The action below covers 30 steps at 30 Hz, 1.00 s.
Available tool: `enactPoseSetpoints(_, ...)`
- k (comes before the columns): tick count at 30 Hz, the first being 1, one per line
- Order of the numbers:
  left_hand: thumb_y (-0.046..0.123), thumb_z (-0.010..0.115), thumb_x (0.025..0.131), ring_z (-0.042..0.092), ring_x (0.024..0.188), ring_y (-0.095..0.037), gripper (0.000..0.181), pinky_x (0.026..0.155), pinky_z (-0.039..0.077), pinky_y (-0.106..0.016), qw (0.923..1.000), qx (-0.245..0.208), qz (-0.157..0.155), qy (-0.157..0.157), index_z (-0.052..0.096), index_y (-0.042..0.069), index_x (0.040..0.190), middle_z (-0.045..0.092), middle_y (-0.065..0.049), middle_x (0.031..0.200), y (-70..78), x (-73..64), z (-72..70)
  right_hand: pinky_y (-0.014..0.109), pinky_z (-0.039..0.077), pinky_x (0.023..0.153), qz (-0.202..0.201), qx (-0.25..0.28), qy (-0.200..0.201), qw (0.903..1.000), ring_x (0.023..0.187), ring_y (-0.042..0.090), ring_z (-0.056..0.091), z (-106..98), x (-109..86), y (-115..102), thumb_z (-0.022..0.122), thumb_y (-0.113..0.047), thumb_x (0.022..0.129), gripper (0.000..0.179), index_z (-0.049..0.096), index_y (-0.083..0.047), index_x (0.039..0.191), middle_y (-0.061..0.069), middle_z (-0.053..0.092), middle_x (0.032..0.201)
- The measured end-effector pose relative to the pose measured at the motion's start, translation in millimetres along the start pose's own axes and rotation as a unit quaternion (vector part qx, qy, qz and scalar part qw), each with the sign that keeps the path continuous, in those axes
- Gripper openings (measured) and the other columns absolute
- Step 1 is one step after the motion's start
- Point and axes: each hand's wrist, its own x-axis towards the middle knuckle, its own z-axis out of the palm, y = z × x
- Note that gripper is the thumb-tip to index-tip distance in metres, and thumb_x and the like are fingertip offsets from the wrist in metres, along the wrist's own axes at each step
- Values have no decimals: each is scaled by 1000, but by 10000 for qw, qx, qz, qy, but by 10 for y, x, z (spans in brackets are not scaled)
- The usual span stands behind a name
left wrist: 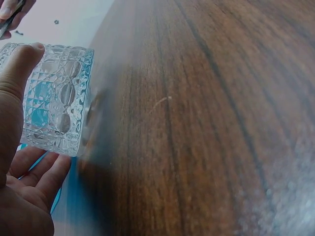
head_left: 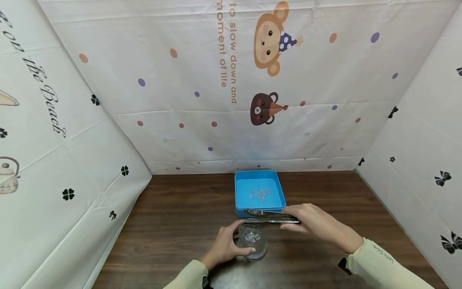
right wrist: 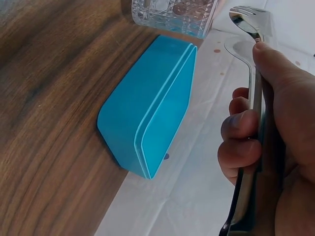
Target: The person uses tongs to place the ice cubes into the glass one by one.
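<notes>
I see the glass (head_left: pixel 258 248) upright on the wood table (head_left: pixel 180 224), near side of the blue box (head_left: pixel 256 180): clear, cut-pattern wall with oval facets, clear chunks inside. Left hand (head_left: pixel 224 245): thumb and fingers clamped round it. Right hand (head_left: pixel 313 223): fingers wrapped on shiny metal tongs (head_left: pixel 270 220), tines on one tip. Similar clear bits (head_left: pixel 260 194) in the box.

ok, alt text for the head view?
A left hand holds a clear patterned glass while the right hand holds metal tongs near its rim. Just beyond, an open blue box on the wooden table contains small clear pieces.
</notes>
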Motion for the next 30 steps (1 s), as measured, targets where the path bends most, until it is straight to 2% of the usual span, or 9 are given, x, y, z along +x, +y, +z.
enactPoseSetpoints(10,46,89,79,71,107,-16,82,88,58,-23,9999,-130,110,19,55,12,146,68,-11,126,2,9,3,17,39,54,-30,-24,50,10000,57,-6,39,16,0,7,74,-29,97,17,58,-28,91,-21,46,72)
enactPoseSetpoints(15,44,89,79,72,105,-15,79,88,58,-23,9995,-259,195,15,55,15,145,70,-8,122,-7,13,7,18,43,56,16,-53,37,10000,60,-6,46,21,11,17,73,-30,97,11,64,-24,96,-22,54,80)
enactPoseSetpoints(23,43,89,79,71,108,-19,85,88,58,-22,9996,-267,85,-21,53,6,146,67,-13,128,-3,-4,2,22,52,60,333,2,-113,9994,68,-5,56,-14,53,70,67,-39,100,20,69,-21,108,-15,66,89)
enactPoseSetpoints(30,40,90,80,71,108,-20,77,88,58,-22,9988,-426,261,-1,56,12,144,67,-11,127,-14,8,5,21,52,61,336,-183,-26,9993,71,-6,57,-73,156,185,69,-36,100,24,71,-15,112,-13,68,93)
